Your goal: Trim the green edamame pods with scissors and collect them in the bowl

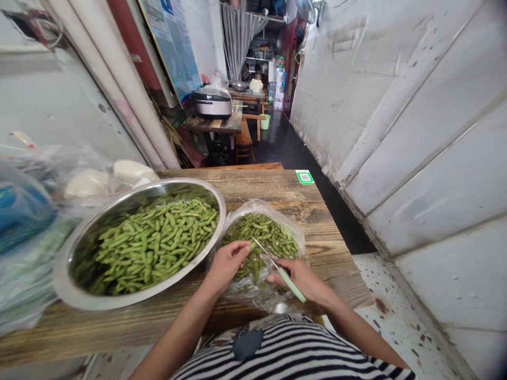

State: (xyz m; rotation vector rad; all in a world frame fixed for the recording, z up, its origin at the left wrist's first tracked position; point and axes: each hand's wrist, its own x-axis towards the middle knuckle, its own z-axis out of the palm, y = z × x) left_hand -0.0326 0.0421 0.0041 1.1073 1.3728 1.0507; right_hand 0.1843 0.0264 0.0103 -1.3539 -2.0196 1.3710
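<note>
My left hand [226, 264] pinches a green soybean pod [253, 245] between thumb and fingers. In my right hand [303, 275] is a pair of scissors [292, 285] with pale green handles. Their blades point up and left, with the tips close to the pod. Beneath both hands lies a clear plastic bag [299, 232], opened out and holding many more pods [263, 227]. To the left of it stands a wide steel basin [89, 302], tilted in view and heaped with green pods [158, 243].
Everything rests on a wooden table [330, 253] with a green QR-code card [304, 177] at its far corner. Plastic bags [35, 253] crowd the left side. Beyond are another table with a lidded cooker [213, 103], a green bin [265, 122] and a white wall [396, 105] at right.
</note>
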